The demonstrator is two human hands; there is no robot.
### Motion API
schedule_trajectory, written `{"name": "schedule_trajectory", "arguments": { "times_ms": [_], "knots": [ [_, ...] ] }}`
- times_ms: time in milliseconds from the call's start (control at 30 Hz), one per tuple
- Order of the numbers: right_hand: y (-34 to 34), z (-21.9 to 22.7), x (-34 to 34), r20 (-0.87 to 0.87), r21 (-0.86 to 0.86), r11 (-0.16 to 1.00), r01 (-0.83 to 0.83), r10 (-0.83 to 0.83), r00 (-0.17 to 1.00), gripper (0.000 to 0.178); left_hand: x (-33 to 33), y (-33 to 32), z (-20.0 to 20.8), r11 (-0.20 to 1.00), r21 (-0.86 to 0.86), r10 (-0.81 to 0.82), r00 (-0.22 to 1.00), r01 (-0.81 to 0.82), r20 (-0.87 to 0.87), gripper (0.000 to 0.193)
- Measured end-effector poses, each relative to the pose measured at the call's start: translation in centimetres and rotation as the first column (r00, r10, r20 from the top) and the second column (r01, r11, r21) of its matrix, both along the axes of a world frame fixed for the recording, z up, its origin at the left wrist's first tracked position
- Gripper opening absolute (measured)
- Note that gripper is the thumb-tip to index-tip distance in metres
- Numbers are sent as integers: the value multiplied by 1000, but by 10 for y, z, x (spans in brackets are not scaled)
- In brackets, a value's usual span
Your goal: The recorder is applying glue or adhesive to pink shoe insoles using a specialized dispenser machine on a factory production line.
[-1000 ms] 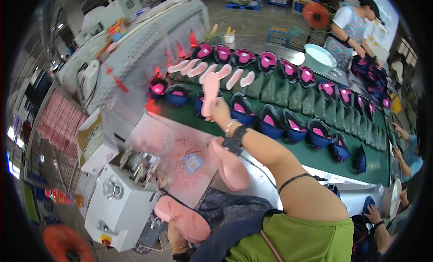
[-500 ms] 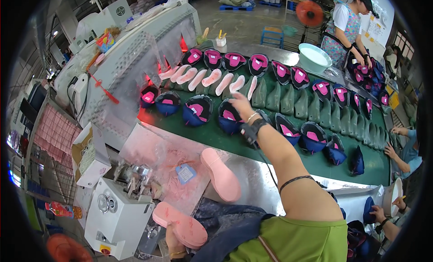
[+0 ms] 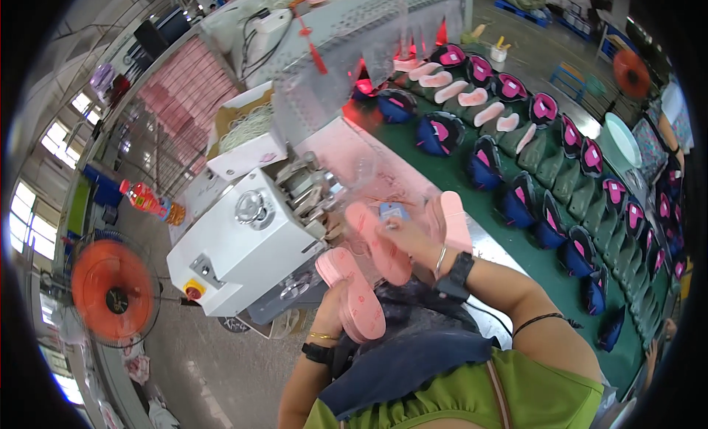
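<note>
Your left hand (image 3: pixel 335 311) is closed around a small stack of flat pink foam insoles (image 3: pixel 352 292), holding them upright just in front of the white box-shaped machine (image 3: pixel 243 244) with the round dial on its face. Your right hand (image 3: pixel 409 237) has its fingers pinched on a single pink insole (image 3: pixel 377 241) that lies slanted across the clear plastic guard by the machine's metal rollers (image 3: pixel 306 193); a further pink insole (image 3: pixel 451 219) sits just beside that hand, on the near edge of the green conveyor belt (image 3: pixel 472 200). Judging by how things lie, you are in the middle of a long run rather than near its end: the stack in your left hand has several pieces waiting, and only one is at the machine. Out on the belt, a row of dark blue shoe uppers with magenta linings (image 3: pixel 516 193) stands in line, with loose pink insoles (image 3: pixel 472 97) laid on the green holders at the far end, so part of the batch already seems served. Whether the nearer blue shoes have insoles inside them cannot be told from here. Another person (image 3: pixel 675 126) works at the far right end of the belt, well apart from you.
</note>
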State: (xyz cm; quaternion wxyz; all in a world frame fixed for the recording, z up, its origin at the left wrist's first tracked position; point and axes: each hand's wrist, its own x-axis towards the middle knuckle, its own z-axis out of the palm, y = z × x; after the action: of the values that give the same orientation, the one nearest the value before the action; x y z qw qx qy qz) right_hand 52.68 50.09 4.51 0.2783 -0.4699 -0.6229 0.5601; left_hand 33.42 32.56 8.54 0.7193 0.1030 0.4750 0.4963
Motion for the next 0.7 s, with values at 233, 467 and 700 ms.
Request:
{"name": "schedule_trajectory", "arguments": {
  "times_ms": [233,467,700],
  "knots": [
    [76,15,-74,-63,-70,995,74,-78,995,31,-9,-41,11,997,2,71,968,-73,242,51],
    [87,30,-49,-57,-280,958,57,-76,996,35,-13,-49,8,992,31,113,963,-124,243,55],
    [106,50,-18,343,566,824,-10,-224,912,39,-14,-45,0,994,58,78,964,-96,255,55]
  ]
}}
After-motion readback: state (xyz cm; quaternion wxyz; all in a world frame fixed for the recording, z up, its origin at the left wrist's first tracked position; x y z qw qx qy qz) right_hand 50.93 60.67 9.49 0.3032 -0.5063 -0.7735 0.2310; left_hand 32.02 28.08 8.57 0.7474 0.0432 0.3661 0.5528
